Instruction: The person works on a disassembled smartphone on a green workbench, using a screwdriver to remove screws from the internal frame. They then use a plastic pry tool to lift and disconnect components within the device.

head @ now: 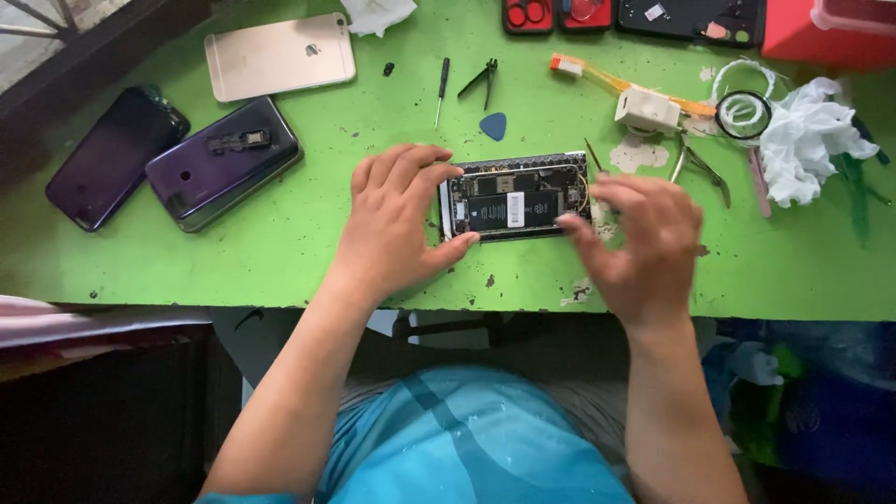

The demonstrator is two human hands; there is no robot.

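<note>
Fingers of the left hand (397, 219) are clamped on the opened phone (515, 197) (battery exposed) — its other end is touched by the right hand (639, 243), fingers apart.

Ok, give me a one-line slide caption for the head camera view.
Left hand steadies an opened smartphone on a green workbench while the right hand works at its edge.

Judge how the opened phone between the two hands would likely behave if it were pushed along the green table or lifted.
The opened phone lies flat and low, so it would probably slide, not roll or tip. Its battery and inner parts are exposed, so it is likely fragile to touch. The left hand grips one end and the right hand touches the other, suggesting it shifts easily on the table.
</note>
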